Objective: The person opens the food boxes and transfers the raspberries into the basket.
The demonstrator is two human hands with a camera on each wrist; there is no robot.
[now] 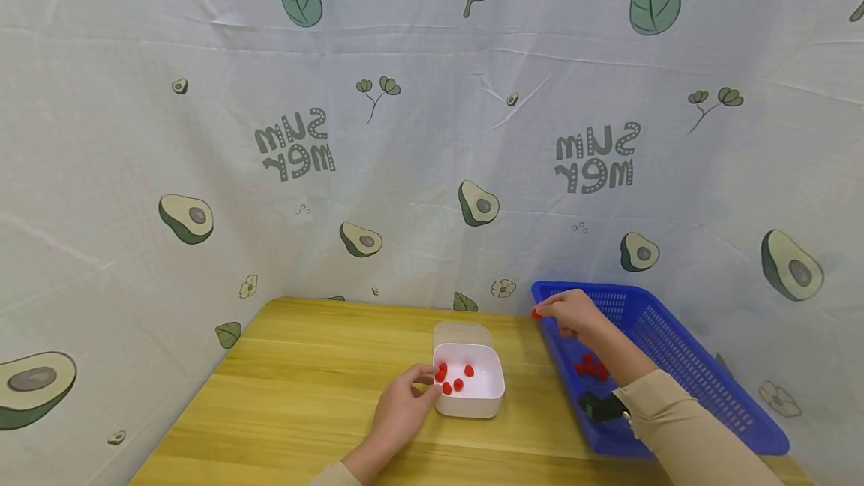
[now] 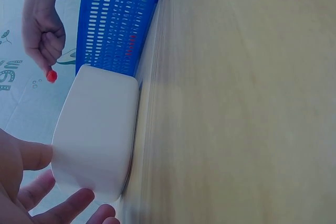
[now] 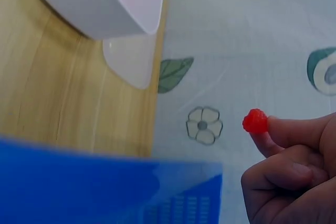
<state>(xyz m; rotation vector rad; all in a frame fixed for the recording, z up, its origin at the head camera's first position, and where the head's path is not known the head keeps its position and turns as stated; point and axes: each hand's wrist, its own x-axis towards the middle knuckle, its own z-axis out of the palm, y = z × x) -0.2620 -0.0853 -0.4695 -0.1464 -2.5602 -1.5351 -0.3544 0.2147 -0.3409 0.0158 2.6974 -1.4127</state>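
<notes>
Wooden table [image 1: 290,381], 1 red berry [image 3: 255,121] pinched in right hand [image 1: 574,312], left hand [image 1: 403,406], fingers parted, at box [image 1: 469,407]

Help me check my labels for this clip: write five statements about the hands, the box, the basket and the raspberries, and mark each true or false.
1. The right hand pinches a single raspberry. True.
2. The white box is covered, hiding its inside. False: the white box is open at the top, and raspberries lie in it.
3. The blue basket has raspberries in it too. True.
4. The left hand is inside the blue basket. False: the left hand is at the side of the white box.
5. In the head view, the blue basket stands to the right of the white box. True.
</notes>
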